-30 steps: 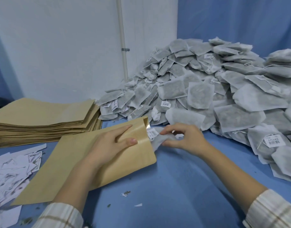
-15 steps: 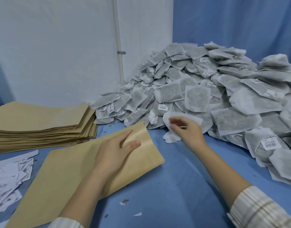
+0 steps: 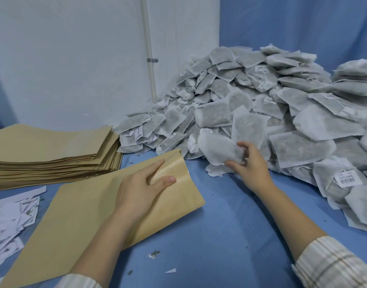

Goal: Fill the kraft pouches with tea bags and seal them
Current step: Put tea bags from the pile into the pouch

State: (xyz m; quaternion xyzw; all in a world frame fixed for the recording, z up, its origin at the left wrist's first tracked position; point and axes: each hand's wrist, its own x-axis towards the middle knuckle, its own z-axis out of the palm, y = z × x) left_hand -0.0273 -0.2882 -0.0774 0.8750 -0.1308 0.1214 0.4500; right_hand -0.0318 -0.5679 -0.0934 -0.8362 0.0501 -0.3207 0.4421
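A flat kraft pouch lies on the blue table, its open mouth pointing toward the tea bags. My left hand holds the pouch near its mouth, fingers on the upper flap and thumb on the face. My right hand grips a white tea bag at the foot of the big heap of tea bags, just right of the pouch mouth. The tea bag is lifted slightly off the table.
A stack of empty kraft pouches sits at the left against the white wall. Loose paper labels lie at the left edge. Small scraps dot the blue table in front.
My right hand left the pouch mouth, reached to the heap and took hold of another tea bag. My left hand stayed on the pouch.
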